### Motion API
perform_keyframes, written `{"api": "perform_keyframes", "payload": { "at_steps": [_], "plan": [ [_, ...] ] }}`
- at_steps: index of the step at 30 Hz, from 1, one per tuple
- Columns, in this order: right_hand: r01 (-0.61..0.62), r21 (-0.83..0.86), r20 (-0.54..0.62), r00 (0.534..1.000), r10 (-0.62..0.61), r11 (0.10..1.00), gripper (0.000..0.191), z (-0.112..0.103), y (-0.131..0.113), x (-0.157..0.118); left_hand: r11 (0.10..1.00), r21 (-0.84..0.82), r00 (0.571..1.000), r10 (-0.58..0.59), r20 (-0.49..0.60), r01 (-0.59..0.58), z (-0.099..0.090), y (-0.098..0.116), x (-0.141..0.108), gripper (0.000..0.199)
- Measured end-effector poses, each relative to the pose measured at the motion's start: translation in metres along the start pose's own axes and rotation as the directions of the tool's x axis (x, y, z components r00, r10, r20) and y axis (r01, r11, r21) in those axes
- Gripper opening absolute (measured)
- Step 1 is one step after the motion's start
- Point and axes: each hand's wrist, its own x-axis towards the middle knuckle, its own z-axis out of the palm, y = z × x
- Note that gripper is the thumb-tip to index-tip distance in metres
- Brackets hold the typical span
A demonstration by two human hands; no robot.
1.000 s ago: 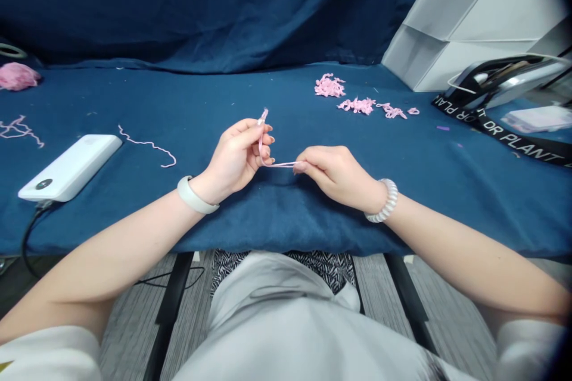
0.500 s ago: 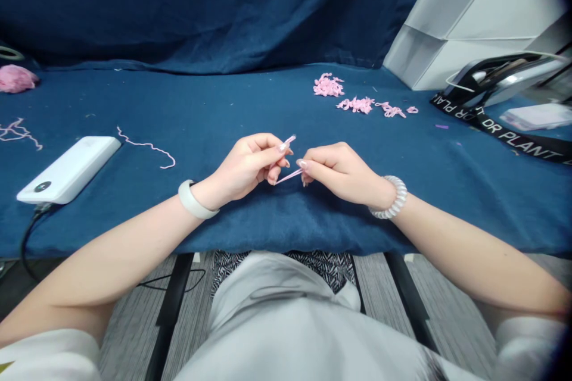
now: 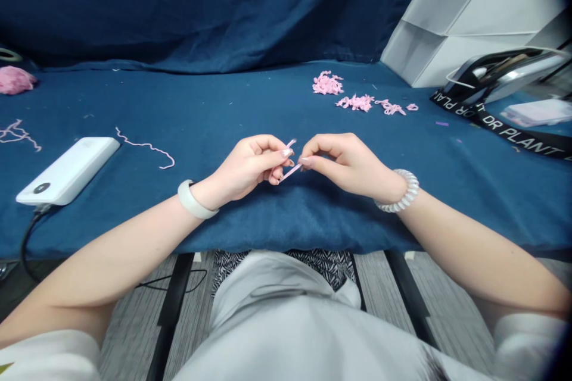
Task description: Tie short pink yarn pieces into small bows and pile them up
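Over the front part of the blue cloth, a short pink strand of yarn (image 3: 291, 172) stretches between my two hands. My left hand (image 3: 258, 162) is closed on it, thumb against index finger, and a small pink end pokes out above the fingertips. Fingertips of my right hand (image 3: 338, 158) pinch the strand's other end, a little to the right. The part inside my left fingers is hidden. Farther back lie a pile of pink yarn pieces (image 3: 328, 83) and a second cluster of pink yarn pieces (image 3: 356, 102).
A white power bank (image 3: 71, 168) with a black cable lies at left, beside a loose pink yarn strand (image 3: 147, 144). A pink yarn ball (image 3: 16, 80) sits far left. White boxes (image 3: 473, 41) and a black lettered strap (image 3: 504, 131) occupy the right.
My right hand has shifted slightly up and its fingers have arched, with the strand now held at the fingertips. My left hand stays nearly in place.
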Motion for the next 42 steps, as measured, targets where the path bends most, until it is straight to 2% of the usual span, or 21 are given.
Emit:
{"api": "perform_keyframes", "payload": {
  "at_steps": [7, 14, 25, 31, 37, 42],
  "plan": [
    [0.021, 0.007, -0.092, 0.996, -0.02, 1.0, 0.016, 0.002, 0.001, -0.001, 0.997, 0.03, 0.995, -0.073, 0.075, 0.071, -0.001, -0.002, 0.0, 0.026],
    [0.098, 0.054, -0.152, 0.984, -0.089, 0.994, 0.017, 0.007, 0.005, -0.001, 0.986, 0.074, 0.974, -0.161, 0.158, 0.151, -0.001, -0.001, -0.001, 0.023],
    [-0.039, 0.327, -0.129, 0.988, 0.086, 0.944, 0.017, 0.012, 0.006, 0.0, 0.986, 0.064, 0.967, -0.161, 0.197, 0.151, 0.001, -0.002, -0.002, 0.028],
    [-0.031, 0.3, -0.113, 0.991, 0.068, 0.953, 0.011, 0.012, 0.007, 0.0, 0.98, 0.135, 0.957, -0.177, 0.228, 0.149, 0.002, -0.002, -0.004, 0.029],
    [-0.053, 0.262, -0.108, 0.991, 0.084, 0.964, 0.022, 0.014, 0.004, 0.0, 0.979, 0.115, 0.963, -0.187, 0.194, 0.167, 0.005, 0.001, -0.004, 0.03],
    [-0.135, 0.421, -0.124, 0.971, 0.204, 0.897, 0.024, 0.011, 0.003, 0.001, 0.989, 0.09, 0.979, -0.134, 0.155, 0.121, 0.006, 0.0, -0.003, 0.03]
  ]
}}
